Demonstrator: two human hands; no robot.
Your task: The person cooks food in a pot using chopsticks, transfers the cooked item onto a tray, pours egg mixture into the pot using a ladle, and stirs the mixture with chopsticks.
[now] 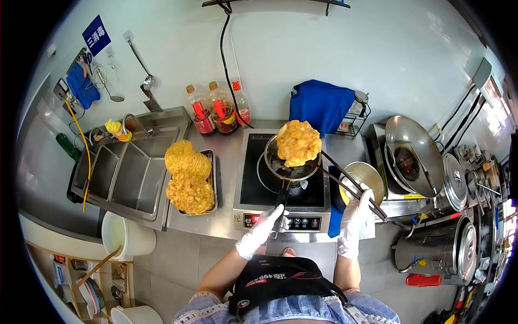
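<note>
- Left hand [263, 229], gloved: closed around the handle of a small pan [274, 163], set on an induction cooker [251, 189].
- Right hand [355, 217], gloved: gripping long dark chopsticks [342, 172], tips beside the golden piece [298, 143].
- Golden piece: craggy, at the pan, covering part of its opening.
- Tray [216, 189], counter [218, 222]: more golden lumps [190, 193].

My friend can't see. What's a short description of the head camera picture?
White-gloved hands cooking: the left hand grips a pan's handle, the right hand holds long chopsticks at a golden food clump over the pan. More clumps sit on a tray.
</note>
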